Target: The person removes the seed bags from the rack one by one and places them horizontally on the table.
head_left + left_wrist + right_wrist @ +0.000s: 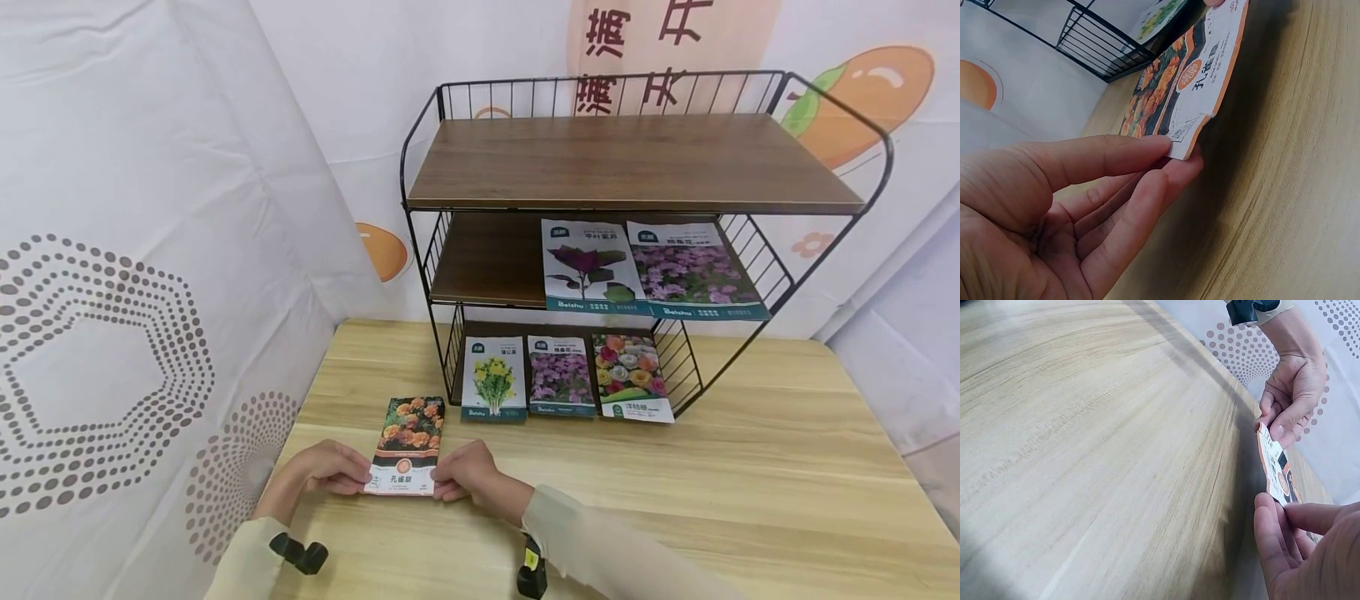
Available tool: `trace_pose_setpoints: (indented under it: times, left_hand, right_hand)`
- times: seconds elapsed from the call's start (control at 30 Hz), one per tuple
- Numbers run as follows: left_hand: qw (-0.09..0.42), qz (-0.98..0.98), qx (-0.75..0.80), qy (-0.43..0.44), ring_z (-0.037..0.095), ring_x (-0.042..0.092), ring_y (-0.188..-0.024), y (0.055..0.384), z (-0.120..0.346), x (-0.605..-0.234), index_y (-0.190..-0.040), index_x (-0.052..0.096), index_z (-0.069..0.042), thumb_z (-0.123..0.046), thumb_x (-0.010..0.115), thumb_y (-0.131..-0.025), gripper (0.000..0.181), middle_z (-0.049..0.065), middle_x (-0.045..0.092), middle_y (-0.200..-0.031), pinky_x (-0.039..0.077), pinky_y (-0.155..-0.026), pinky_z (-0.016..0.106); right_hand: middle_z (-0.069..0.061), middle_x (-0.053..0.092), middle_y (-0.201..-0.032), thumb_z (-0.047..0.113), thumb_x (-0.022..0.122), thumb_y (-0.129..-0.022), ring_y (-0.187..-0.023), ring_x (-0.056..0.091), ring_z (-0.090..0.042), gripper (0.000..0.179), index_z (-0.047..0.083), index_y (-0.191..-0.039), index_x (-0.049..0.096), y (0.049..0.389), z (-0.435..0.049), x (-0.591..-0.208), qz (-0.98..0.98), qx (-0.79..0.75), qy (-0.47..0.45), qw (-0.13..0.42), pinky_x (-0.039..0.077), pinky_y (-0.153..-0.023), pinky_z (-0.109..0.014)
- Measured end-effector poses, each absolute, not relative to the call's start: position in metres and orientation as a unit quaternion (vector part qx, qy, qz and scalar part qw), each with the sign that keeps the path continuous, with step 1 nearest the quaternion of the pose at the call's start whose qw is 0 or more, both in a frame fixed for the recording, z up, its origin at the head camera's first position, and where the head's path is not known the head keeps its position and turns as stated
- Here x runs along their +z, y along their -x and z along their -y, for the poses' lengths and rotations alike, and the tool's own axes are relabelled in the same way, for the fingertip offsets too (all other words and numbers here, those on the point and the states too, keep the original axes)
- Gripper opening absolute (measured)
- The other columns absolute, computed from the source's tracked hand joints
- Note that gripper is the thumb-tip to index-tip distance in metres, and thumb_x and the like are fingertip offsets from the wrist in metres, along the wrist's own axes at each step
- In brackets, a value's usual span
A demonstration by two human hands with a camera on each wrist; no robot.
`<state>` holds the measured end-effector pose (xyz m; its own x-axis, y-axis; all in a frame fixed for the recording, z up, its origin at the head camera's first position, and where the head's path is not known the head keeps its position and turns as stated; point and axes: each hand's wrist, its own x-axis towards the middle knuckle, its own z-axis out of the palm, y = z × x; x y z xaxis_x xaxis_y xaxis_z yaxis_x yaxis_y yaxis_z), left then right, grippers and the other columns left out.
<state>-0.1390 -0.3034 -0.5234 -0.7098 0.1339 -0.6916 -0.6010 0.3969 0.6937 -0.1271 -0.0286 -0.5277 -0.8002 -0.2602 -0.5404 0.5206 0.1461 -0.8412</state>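
Thumb and fingers of the left hand (327,467) pinch the orange packet (408,446) at its 8 o'clock corner; those of the right hand (467,471) pinch it at 4 o'clock. The near edge stands off the table (675,492); whether the far edge touches, I cannot tell. The packet is at the rack's (630,158) 8 o'clock, just beside its front post.

Each pinch seems to take only a corner, so a slip could drop one side, and uneven pulling could deepen the kink in the near edge. Pushed towards 1 o'clock, the packet might catch on that post.

Its contents do not show. On the rack's lower shelf (517,330) are the yellow packet (495,379) towards 9 o'clock, the purple packet (561,379) mid-row and the rose packet (632,375) towards 3; on the middle shelf (487,258), the leaf packet (596,271) at centre and the big purple packet (697,271) towards 3
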Motion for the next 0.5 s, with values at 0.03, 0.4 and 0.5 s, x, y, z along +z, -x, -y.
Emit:
trace_pose_setpoints:
  times: [0.03, 0.4, 0.5]
  left_hand:
    - [0.349, -0.761, 0.524, 0.156, 0.012, 0.073, -0.066, 0.1396, 0.3033, -0.5236, -0.106, 0.070, 0.010, 0.004, 0.075, -0.085, 0.022, 0.007, 0.076, -0.079, 0.067, -0.066, 0.026]
    - [0.346, -0.771, 0.500, 0.188, 0.011, 0.073, -0.062, 0.1426, 0.3026, -0.5262, -0.105, 0.072, 0.010, 0.004, 0.075, -0.085, 0.022, 0.010, 0.076, -0.077, 0.066, -0.063, 0.024]
    - [0.347, -0.773, 0.495, 0.192, 0.011, 0.072, -0.061, 0.1418, 0.3036, -0.5267, -0.102, 0.073, 0.009, 0.003, 0.075, -0.085, 0.018, 0.010, 0.076, -0.075, 0.066, -0.062, 0.024]
  right_hand:
    - [-0.025, 0.075, -0.076, -0.004, 0.075, -0.085, -0.053, 0.071, -0.014, 0.006, -0.009, -0.089, 0.074, 0.1276, 0.0285, -0.5281, -0.693, -0.647, -0.094, 0.305, 0.064, -0.051, -0.026]
    - [-0.026, 0.075, -0.078, -0.006, 0.076, -0.083, -0.052, 0.071, -0.014, 0.006, -0.011, -0.086, 0.074, 0.1314, 0.0313, -0.5336, -0.672, -0.650, -0.121, 0.334, 0.065, -0.053, -0.028]
    - [-0.027, 0.075, -0.080, -0.006, 0.076, -0.083, -0.055, 0.073, -0.019, 0.006, -0.011, -0.085, 0.074, 0.1303, 0.0327, -0.5338, -0.675, -0.644, -0.123, 0.339, 0.065, -0.053, -0.028]
